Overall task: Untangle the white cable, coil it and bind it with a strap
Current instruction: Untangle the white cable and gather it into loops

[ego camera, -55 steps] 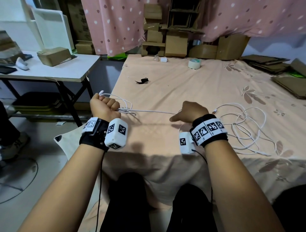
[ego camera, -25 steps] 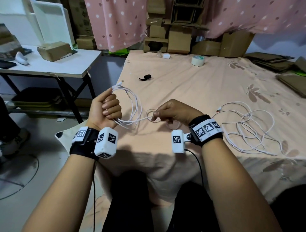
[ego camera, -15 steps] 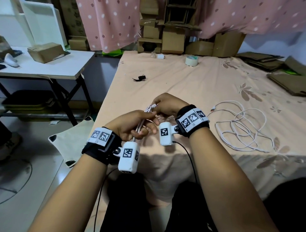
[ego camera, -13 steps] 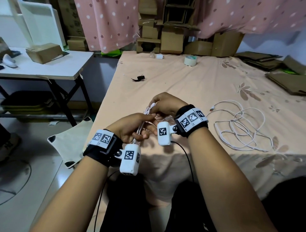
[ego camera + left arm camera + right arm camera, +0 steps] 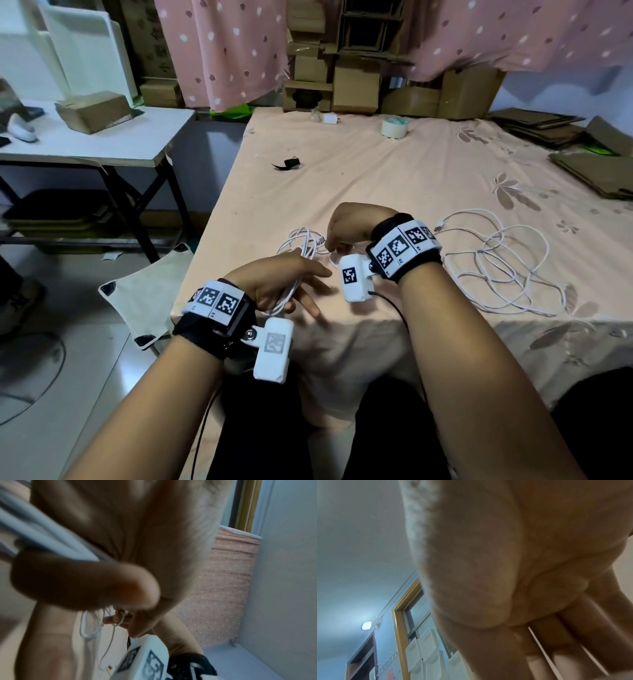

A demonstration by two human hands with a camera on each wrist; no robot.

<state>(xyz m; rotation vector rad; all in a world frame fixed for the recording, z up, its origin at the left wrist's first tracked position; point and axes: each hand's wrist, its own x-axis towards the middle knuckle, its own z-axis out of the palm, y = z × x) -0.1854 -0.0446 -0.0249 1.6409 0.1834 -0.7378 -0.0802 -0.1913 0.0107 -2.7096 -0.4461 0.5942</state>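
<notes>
White cable point(image 5: 301, 253) in my left hand point(image 5: 274, 284), bundle of white strands running under the thumb. Second white cable point(image 5: 496, 267) loose, well right of my right hand point(image 5: 349, 226). Bedsheet point(image 5: 394, 178) peach with brown-grey leaf print. Strap point(image 5: 287, 163) black, well beyond the fingertips. Tape roll point(image 5: 394, 127) off-white, teal-ish top. Curtain point(image 5: 222, 48) pink, white and dark dots. Wristbands point(image 5: 219, 308) black, white blocks with black-and-white square markers. Side table point(image 5: 102, 144) white top, black legs. Boxes point(image 5: 356, 89) brown cardboard.
</notes>
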